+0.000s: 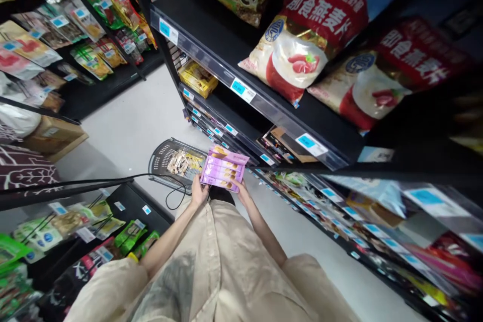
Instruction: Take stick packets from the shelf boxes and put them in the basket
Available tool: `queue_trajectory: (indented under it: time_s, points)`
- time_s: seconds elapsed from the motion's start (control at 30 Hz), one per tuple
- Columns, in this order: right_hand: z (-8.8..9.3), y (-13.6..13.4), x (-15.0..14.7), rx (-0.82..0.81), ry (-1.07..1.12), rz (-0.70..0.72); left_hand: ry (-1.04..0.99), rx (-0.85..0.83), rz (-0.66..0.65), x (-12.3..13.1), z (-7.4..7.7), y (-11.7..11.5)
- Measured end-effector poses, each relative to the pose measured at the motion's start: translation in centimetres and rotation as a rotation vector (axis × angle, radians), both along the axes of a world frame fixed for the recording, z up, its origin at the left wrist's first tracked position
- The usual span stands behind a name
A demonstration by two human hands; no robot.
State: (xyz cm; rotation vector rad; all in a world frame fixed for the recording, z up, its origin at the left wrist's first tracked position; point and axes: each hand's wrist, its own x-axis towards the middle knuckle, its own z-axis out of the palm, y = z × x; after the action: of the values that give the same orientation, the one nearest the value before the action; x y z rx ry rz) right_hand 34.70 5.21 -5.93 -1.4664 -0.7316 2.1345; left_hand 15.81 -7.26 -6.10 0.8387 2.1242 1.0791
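A purple snack packet (224,168) with yellowish pieces pictured on it is held up in front of my body. My left hand (199,190) grips its lower left side, and my right hand (241,190) holds the lower right corner. Fingers of both hands are partly hidden by the packet. Below and to the left, a grey shopping basket (161,165) rests on the floor, partly covered by the packet. Inside it lie several small brown and cream packets (179,162) and something yellow (196,161).
Shelves with oatmeal bags (298,35) rise at the upper right. A yellow box (198,78) sits on a lower shelf. Racks of snack bags (109,2) stand at left, with a cardboard carton (53,133) on the floor. A thin black cable (145,176) loops beside the basket.
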Motion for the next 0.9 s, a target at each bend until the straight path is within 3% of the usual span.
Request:
queue_trajectory:
  time_s: [0.2,0.3,0.4,0.53,0.7,0.9]
  points:
    - [0.2,-7.1,2.5,0.008,-0.001,0.053,-0.194,-0.043,-0.105,-0.2,0.0,-8.7]
    - [0.5,-10.3,3.9,-0.042,0.056,0.106,-0.475,0.013,-0.073,-0.1,0.5,-12.5]
    - [1.1,-13.6,4.7,-0.058,0.151,0.105,-0.752,0.042,0.008,0.2,1.0,-14.9]
    - [2.5,-17.0,5.2,-0.008,0.217,0.087,-0.918,0.051,-0.004,0.7,1.4,-16.4]
    - [3.8,-19.0,6.5,0.027,0.3,0.029,-0.936,0.108,0.047,1.4,2.1,-17.1]
    - [2.5,-22.2,7.8,0.087,0.491,-0.234,-0.961,0.215,0.069,2.4,3.2,-14.8]
